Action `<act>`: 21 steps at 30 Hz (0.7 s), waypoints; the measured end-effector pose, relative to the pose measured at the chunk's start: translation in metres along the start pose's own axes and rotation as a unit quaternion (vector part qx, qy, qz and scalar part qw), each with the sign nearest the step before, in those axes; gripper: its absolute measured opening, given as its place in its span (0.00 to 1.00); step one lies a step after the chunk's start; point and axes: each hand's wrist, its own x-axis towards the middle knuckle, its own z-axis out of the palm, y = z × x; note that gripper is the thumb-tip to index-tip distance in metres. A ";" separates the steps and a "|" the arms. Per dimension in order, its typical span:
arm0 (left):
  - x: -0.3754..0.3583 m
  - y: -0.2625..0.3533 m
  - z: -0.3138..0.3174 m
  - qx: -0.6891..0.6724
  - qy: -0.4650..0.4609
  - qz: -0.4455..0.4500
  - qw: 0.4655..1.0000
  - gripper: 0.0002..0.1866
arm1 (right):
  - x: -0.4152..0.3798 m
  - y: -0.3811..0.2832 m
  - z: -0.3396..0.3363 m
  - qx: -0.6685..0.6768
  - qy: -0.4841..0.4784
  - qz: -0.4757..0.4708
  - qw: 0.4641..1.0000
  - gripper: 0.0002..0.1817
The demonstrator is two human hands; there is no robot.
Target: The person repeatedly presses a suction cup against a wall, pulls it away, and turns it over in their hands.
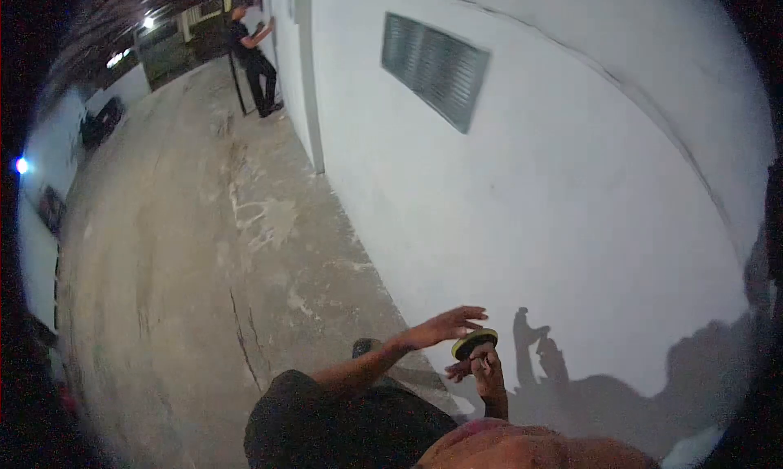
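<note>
In the lower middle of the head view, close to the white wall, my right hand is closed on a round pad with a dark face and a yellow rim. Its thumb and fingers grip the pad from below, tilting it toward the wall. Just above the pad, my left hand reaches across with fingers stretched out, the fingertips close over the upper edge. Shadows of both hands fall on the wall to the right.
The white wall runs along my right, with a louvred vent set in it. A person in dark clothes stands farther along, hands up at the wall. A stained concrete floor stretches to the left. A thin pole stands beside that person.
</note>
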 end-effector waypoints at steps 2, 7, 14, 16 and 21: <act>0.006 0.000 0.020 0.000 -0.073 -0.008 0.997 0.43 | -0.016 0.051 -0.021 -0.103 0.032 -0.034 0.994 0.18; -0.013 -0.026 0.084 0.003 -0.102 -0.053 0.993 0.47 | -0.088 0.063 -0.023 0.155 0.117 0.002 0.981 0.23; -0.018 -0.032 0.096 -0.009 -0.080 -0.069 0.994 0.57 | -0.088 0.024 -0.010 0.122 0.061 0.021 0.990 0.20; -0.020 -0.026 0.094 -0.036 -0.075 -0.098 0.992 0.58 | -0.072 -0.022 0.002 0.163 -0.009 0.012 0.987 0.19; -0.050 -0.022 0.086 -0.026 -0.044 -0.096 0.994 0.61 | -0.077 -0.023 0.044 0.272 -0.098 -0.050 0.956 0.18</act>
